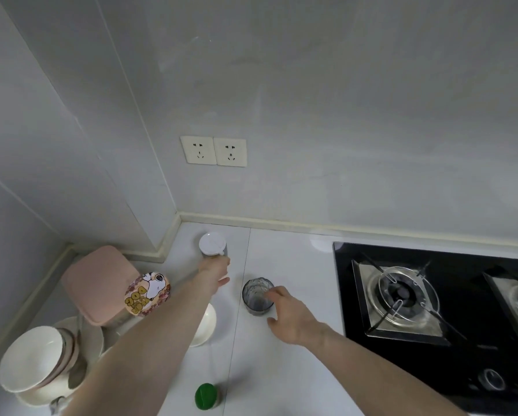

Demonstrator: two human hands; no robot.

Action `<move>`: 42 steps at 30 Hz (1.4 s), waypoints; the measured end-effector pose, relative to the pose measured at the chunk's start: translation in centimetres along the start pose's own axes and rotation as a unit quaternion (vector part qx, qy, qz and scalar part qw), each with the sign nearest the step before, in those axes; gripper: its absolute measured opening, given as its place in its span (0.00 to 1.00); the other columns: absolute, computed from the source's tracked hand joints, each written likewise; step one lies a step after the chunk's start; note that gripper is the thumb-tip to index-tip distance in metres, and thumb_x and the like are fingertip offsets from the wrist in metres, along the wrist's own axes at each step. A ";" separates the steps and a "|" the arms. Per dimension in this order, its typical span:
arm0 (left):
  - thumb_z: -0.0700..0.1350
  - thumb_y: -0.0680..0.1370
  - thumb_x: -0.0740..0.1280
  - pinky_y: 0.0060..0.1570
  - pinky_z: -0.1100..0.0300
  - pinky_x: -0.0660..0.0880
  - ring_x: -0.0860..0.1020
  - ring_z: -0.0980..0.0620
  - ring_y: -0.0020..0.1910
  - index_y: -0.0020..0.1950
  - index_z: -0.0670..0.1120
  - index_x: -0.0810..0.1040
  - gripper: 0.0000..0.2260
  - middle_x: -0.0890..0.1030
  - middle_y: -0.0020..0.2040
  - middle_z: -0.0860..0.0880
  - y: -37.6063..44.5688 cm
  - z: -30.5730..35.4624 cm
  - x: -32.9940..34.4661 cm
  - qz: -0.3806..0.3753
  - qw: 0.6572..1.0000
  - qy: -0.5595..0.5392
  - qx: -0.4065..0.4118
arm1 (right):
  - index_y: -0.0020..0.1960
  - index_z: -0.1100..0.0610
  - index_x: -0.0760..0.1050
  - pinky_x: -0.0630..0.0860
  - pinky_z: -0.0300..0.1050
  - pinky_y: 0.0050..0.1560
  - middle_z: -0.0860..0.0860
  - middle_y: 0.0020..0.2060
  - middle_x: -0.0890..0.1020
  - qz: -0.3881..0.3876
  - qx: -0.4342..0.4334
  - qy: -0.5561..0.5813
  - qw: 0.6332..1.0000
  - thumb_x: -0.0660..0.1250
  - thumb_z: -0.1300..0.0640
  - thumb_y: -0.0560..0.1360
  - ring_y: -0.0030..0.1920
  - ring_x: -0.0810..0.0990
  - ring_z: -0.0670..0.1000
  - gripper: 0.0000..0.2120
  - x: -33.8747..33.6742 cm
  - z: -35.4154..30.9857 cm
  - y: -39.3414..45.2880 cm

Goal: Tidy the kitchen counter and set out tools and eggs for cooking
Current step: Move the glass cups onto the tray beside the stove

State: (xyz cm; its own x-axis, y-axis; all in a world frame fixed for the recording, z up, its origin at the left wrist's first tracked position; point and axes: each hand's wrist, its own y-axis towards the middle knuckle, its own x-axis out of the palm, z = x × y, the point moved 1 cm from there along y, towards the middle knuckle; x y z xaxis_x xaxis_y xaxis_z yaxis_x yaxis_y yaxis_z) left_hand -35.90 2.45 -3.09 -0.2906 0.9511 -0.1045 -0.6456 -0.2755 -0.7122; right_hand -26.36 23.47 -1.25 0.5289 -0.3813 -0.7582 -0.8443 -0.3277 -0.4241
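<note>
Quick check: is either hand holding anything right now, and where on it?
The left hand grips the white-lidded jar by its side, just under the lid. The right hand touches the grey glass at its rim; a closed grip cannot be told.

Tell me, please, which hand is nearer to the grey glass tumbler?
The right hand: its fingers are at the rim of the grey glass tumbler. The left hand is off to the tumbler's left, reaching toward the white-lidded jar near the wall.
</note>
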 end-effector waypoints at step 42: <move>0.43 0.81 0.69 0.47 0.56 0.79 0.82 0.46 0.51 0.54 0.38 0.82 0.08 0.86 0.51 0.48 -18.0 -8.6 4.1 -0.103 0.983 0.046 0.144 | 0.43 0.49 0.76 0.73 0.40 0.44 0.43 0.39 0.78 0.162 0.042 0.082 0.982 0.71 0.56 0.77 0.40 0.77 0.46 0.06 -3.3 11.5 -14.3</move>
State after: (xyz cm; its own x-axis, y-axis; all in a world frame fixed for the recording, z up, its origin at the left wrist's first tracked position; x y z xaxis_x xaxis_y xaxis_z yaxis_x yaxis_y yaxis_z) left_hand -19.40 12.49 3.28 -0.0755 0.9959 -0.0497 -0.8613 -0.0902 -0.4999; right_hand -17.03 39.37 1.55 0.2322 -0.5898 -0.7735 -0.9711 -0.0959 -0.2185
